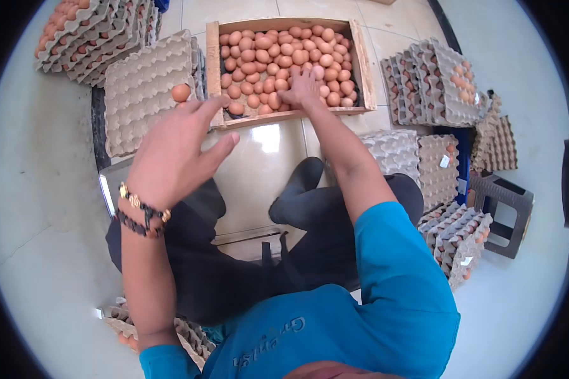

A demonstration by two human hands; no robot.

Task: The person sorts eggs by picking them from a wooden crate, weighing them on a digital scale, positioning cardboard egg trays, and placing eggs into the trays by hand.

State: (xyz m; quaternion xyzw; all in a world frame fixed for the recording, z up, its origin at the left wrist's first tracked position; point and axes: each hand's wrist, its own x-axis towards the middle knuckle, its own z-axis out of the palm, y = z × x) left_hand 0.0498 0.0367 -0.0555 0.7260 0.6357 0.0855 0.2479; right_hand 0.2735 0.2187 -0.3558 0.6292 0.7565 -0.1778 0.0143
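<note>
My left hand (174,148), with beaded bracelets at the wrist, hovers between the near edge of a cardboard egg tray (142,79) and the crate's left corner. Its thumb and index finger are apart, and nothing shows between them. A single brown egg (181,93) sits on that tray, just beyond the hand; a second is partly covered by it. Inside the wooden crate (291,119), my right hand (303,90) rests on the brown eggs (265,55) near the front middle. Its thumb and fingers are spread over them, and the fingertips partly hide the eggs beneath.
Stacked trays with eggs stand at the upper left (101,38) and right (430,85). More trays (455,237) lie beside my right leg, near a grey plastic stool (506,208). Another tray stack (193,338) is at the lower left. My knees flank the tiled floor (259,170).
</note>
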